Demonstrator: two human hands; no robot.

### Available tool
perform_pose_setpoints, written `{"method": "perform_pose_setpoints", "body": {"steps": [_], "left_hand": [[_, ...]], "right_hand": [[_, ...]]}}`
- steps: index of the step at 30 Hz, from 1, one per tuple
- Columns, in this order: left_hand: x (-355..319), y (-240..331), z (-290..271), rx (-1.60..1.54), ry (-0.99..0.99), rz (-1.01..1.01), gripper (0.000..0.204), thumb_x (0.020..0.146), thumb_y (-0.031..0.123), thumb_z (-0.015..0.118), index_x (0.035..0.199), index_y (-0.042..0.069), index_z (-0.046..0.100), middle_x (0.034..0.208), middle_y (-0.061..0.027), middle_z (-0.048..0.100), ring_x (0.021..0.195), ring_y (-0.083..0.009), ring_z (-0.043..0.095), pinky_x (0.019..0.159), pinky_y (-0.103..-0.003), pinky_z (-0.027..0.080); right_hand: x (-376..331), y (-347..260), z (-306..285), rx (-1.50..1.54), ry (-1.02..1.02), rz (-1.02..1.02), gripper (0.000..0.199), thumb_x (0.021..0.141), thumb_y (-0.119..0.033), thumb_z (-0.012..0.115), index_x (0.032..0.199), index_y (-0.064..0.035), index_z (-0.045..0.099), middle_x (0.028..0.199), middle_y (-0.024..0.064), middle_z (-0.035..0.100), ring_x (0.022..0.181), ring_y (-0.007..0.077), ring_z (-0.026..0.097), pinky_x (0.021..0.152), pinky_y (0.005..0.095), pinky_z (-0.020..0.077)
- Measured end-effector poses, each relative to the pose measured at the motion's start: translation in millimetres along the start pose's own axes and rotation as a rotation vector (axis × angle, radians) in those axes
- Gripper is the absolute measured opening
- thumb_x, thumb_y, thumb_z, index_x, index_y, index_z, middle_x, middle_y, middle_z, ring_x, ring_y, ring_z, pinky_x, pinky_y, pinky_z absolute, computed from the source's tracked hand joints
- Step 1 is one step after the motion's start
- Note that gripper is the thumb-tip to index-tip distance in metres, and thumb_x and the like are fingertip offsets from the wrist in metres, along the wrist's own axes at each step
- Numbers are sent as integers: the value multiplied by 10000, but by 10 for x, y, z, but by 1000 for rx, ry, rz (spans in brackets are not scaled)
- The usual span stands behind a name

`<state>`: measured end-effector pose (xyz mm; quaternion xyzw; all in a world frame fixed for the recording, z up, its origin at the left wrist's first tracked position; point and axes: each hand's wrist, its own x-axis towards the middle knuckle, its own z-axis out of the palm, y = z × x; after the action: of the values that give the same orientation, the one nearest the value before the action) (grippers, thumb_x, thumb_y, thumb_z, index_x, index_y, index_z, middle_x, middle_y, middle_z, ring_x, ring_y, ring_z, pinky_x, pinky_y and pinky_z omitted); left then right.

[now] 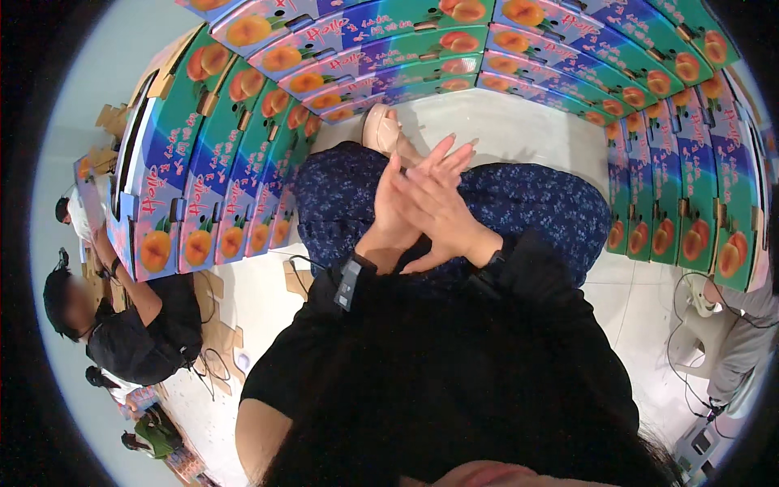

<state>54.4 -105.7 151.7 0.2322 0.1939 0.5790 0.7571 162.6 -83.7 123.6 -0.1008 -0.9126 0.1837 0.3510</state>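
Note:
My left hand point(389, 221) and my right hand point(446, 217) meet above my lap, the right lying across the left palm. The fingers of both are stretched out and slightly spread, and nothing shows between them. Beneath them are my dark blue flower-patterned trousers point(535, 203). A dark device with a light label point(347, 284) is strapped at my left wrist. Nearest ahead of the hands is a pale pink shoe point(381, 130) on my foot. Neither hand touches a box.
Stacked fruit cartons printed with orange fruit surround me: a left stack point(195, 170), far stacks point(381, 57) and a right stack point(690, 178). A co-worker in black point(146, 333) sits at left beside flattened cardboard point(219, 341). Another person's grey-clad leg point(746, 341) and a stool point(698, 345) are at right.

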Motion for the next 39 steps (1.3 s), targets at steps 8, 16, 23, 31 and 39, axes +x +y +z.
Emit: {"method": "perform_pose_setpoints", "body": {"steps": [8, 16, 23, 31, 39], "left_hand": [[-273, -134, 142, 134, -70, -90, 965, 818, 757, 5, 1475, 52, 66, 1535, -108, 105, 1416, -235, 97, 1144, -378, 33], [-418, 131, 226, 1435, -179, 417, 739, 907, 412, 480, 1454, 16, 180, 1513, -186, 163, 1415, -324, 99, 1134, -448, 83], [-184, 70, 225, 2052, -415, 0, 377, 814, 343, 583, 1093, 96, 644, 1083, -93, 637, 1010, -272, 580, 907, -433, 390], [-238, 138, 116, 1640, -246, 393, 284, 881, 260, 496, 1010, 62, 653, 952, -117, 647, 918, -306, 591, 837, -419, 426], [-381, 194, 84, 1479, -28, 247, 303, 958, 238, 409, 912, 3, 595, 840, -182, 612, 782, -341, 591, 691, -381, 456]], "right_hand": [[-41, 390, -174, 6, 437, 395, 662, 857, -357, 513, 1377, 13, 334, 1439, 220, 315, 1342, 394, 277, 1103, 518, 144], [-67, 475, 17, -19, 220, 566, 517, 882, -202, 535, 1328, 14, 387, 1382, 180, 413, 1302, 324, 364, 1077, 388, 260], [211, -305, -65, 163, 121, 277, 436, 762, -133, 620, 1169, -15, 520, 1200, 188, 525, 1127, 357, 485, 957, 414, 383], [-195, -385, -360, 59, -35, 314, 224, 688, -86, 637, 906, -36, 623, 946, 144, 611, 867, 347, 589, 756, 414, 485], [-160, -414, -350, 24, 118, 286, 177, 678, -42, 635, 855, -38, 630, 871, 113, 601, 738, 291, 603, 624, 354, 499]]}}
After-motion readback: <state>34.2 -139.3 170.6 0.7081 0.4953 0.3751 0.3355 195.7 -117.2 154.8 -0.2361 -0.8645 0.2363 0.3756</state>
